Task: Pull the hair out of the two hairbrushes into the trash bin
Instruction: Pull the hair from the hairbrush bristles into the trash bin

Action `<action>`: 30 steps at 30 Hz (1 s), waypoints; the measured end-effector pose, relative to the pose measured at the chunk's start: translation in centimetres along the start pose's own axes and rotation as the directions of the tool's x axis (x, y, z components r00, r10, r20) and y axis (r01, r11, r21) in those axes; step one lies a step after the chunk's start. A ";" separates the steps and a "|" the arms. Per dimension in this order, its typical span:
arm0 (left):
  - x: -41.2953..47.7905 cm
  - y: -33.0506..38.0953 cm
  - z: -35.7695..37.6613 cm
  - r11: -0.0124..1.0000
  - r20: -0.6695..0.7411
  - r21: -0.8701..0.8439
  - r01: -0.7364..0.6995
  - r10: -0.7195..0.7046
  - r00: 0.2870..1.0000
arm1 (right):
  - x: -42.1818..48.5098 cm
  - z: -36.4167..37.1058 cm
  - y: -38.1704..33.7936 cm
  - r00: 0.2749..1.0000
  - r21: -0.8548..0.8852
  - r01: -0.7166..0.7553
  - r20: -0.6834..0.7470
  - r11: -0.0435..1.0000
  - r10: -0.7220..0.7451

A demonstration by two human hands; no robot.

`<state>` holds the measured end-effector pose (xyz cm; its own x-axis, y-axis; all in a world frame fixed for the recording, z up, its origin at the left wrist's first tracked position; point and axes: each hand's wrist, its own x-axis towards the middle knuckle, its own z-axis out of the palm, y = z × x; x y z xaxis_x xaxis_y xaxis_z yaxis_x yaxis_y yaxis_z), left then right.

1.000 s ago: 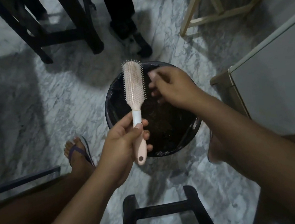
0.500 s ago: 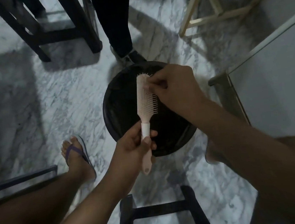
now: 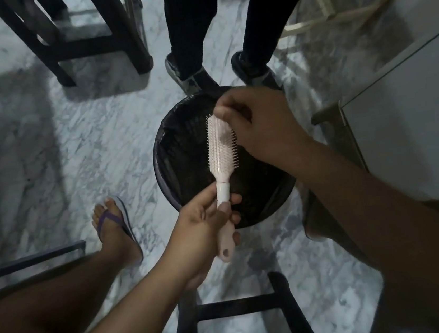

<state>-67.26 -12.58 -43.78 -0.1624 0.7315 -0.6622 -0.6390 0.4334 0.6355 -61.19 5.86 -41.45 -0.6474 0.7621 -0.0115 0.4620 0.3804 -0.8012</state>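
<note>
Hairbrush (image 3: 220, 149) sits over the trash bin (image 3: 157, 157), our left hand (image 3: 203, 223) curled round its handle, so whatever our right hand (image 3: 260, 128) pinches at the top bristles falls in.

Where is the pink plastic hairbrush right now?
Head view, centre: the pink plastic hairbrush is held by its handle in the left hand, over the round black-lined trash bin, with the right hand at its bristled tip.

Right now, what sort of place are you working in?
Likely a room in a home: a marble floor, dark stools, and a lined trash bin standing on the floor under the hairbrush.
</note>
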 end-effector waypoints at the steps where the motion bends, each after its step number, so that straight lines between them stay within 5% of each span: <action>1: 0.0 0.0 0.0 0.999 -0.010 -0.032 0.012 -0.012 1.000 | 0.2 -0.4 -0.4 1.000 0.016 0.003 -0.001 1.000 -0.003; 7: 0.2 0.0 -0.2 0.998 -0.045 -0.066 0.023 -0.026 0.999 | 0.7 -2.8 -2.0 0.999 0.093 -0.023 -0.021 0.995 0.025; 12: 0.2 0.1 -0.4 0.998 -0.054 -0.065 0.002 -0.006 0.999 | 0.5 -2.6 2.4 0.945 -0.279 -0.153 0.240 0.948 0.223; 19: 0.3 0.3 -0.5 0.999 -0.044 -0.045 -0.014 0.012 0.999 | -0.9 0.6 5.8 0.631 -0.692 -0.151 0.483 0.706 0.608; 22: 0.3 0.2 -0.6 0.999 -0.047 -0.040 -0.012 0.010 0.999 | -0.4 -0.1 4.7 0.781 -0.629 -0.104 0.428 0.770 0.455; 24: 0.2 0.2 -0.7 1.000 -0.048 -0.026 -0.008 0.007 0.999 | 0.5 -0.8 3.5 0.888 -0.378 -0.217 0.306 0.900 0.343; 27: 0.2 0.1 -0.6 1.000 -0.047 -0.010 -0.003 0.003 0.999 | 0.6 -1.8 1.1 0.912 -0.038 -0.294 0.290 0.955 0.292; 30: 0.2 0.0 -0.5 1.000 -0.053 -0.010 0.002 -0.002 0.999 | -0.2 -1.5 -0.5 0.906 -0.285 -0.125 0.358 0.950 0.226</action>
<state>-67.63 -12.68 -44.16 -0.2006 0.7014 -0.6840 -0.6470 0.4294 0.6301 -60.40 6.34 -40.11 -0.6992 0.5887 -0.4057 0.6923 0.4159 -0.5897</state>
